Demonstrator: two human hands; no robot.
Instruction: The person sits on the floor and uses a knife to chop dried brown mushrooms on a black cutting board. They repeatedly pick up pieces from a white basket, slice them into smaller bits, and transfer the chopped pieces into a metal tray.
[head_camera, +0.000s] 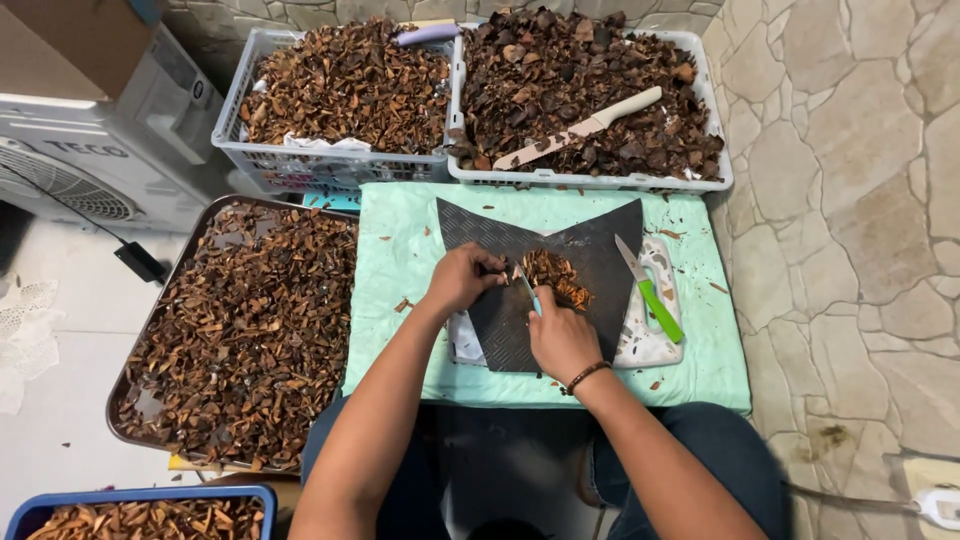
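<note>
Your left hand (462, 280) rests on the dark ridged mat (590, 262), its fingers curled and pressed down on a piece at the edge of the small heap of brown chips (556, 276) in the mat's middle. Your right hand (562, 340) has its fingers closed around the blue-handled knife (530, 291), whose blade points up into that heap, just beside your left fingertips. The mat lies on the mint-green cloth (400, 300) that covers the surface. A green-handled knife (650, 292) lies to the right on a white board (655, 340). Two white baskets (590, 180) of brown pieces stand at the far edge, a pale-handled knife (585, 127) atop the right one. A tray (140, 330) of chips sits to your left.
</note>
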